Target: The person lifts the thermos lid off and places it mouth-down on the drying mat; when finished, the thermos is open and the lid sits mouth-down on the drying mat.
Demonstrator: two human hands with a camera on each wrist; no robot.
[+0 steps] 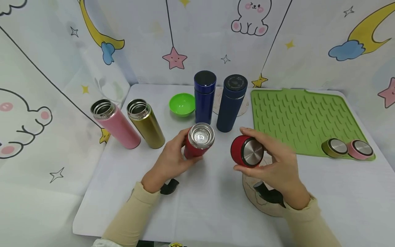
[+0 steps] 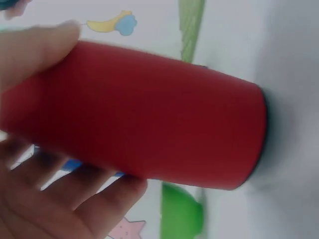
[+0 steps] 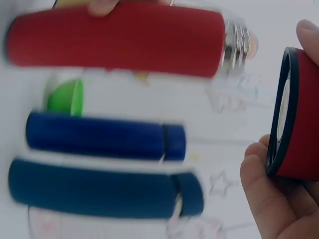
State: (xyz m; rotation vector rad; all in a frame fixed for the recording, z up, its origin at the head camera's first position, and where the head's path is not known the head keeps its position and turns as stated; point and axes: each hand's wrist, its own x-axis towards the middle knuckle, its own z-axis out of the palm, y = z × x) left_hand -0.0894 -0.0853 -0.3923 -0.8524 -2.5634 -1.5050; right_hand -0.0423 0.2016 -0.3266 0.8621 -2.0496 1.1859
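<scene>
My left hand [image 1: 174, 154] grips a red thermos bottle [image 2: 144, 114] round its body. The bottle's top is uncovered, with a metal strainer [image 1: 201, 136] in its mouth. To the right, my right hand [image 1: 277, 159] pinches the red bottle cap [image 1: 247, 151] between thumb and fingers, apart from the bottle. In the right wrist view the cap [image 3: 301, 114] shows its dark rim, and the red bottle [image 3: 119, 40] shows its bare steel neck. Just beyond my hands stand a glossy blue thermos [image 1: 204, 99] and a matte navy thermos [image 1: 229, 104], both capped.
Pink [image 1: 118, 127] and gold [image 1: 148, 125] thermoses stand uncapped at the left. Behind is a green bowl [image 1: 182, 104]. A gold cap [image 1: 334, 147] and a pink cap [image 1: 360, 149] sit on the green mat [image 1: 305, 120] at right. A round patterned coaster [image 1: 259, 197] lies below my right hand.
</scene>
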